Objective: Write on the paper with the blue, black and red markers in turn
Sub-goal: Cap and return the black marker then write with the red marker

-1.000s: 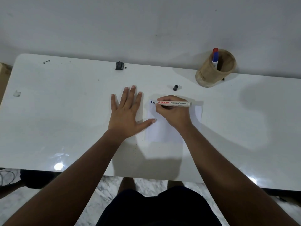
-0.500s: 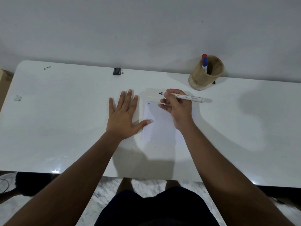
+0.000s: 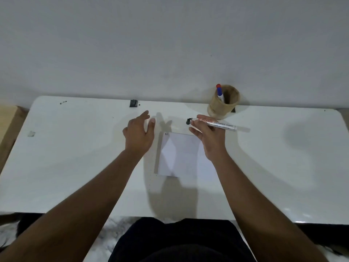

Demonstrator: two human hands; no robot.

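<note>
A white sheet of paper (image 3: 179, 154) lies on the white table (image 3: 75, 157), with a small dark mark at its top left corner. My right hand (image 3: 209, 137) hovers over the paper's far right corner, shut on a white-bodied marker (image 3: 221, 125). The marker lies level, its black end pointing left, just past the paper's far edge. My left hand (image 3: 138, 133) is raised to the left of the paper, fingers apart, holding nothing. A wooden cup (image 3: 222, 108) at the back holds a blue marker (image 3: 219, 92) and a red-topped one.
A small black object (image 3: 133, 103) sits at the table's back edge, with dark specks (image 3: 63, 102) at the far left. A small scrap (image 3: 31, 133) lies near the left edge. A wooden surface (image 3: 7, 118) adjoins the table on the left. A wall stands behind.
My right hand has lifted the marker off the paper and carried it toward the back. My left hand, which lay flat beside the paper, has risen and curled.
</note>
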